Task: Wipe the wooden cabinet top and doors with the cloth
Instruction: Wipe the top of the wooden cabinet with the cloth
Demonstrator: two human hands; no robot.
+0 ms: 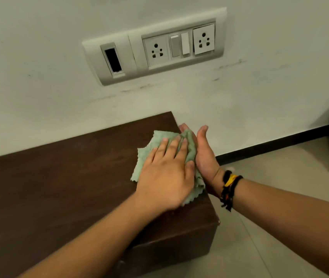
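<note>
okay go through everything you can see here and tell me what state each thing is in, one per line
cloth: crumpled, flat on the cabinet top near its right edge
left hand: palm down, fingers spread, pressing the cloth
right hand: open, cupped at the cabinet's right edge, touching the cloth
cabinet top: bare except for the cloth
sockets: nothing plugged in
wristbands: on the right wrist

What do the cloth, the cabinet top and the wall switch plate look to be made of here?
Cloth: soft pale green fabric, probably microfibre; it has a fuzzy nap and zigzag-cut edges.
Cabinet top: dark brown wood or wood-look laminate, matte, with faint grain streaks; which one cannot be told.
Switch plate: moulded plastic, off-white to grey, with a smooth, slightly glossy face.
</note>
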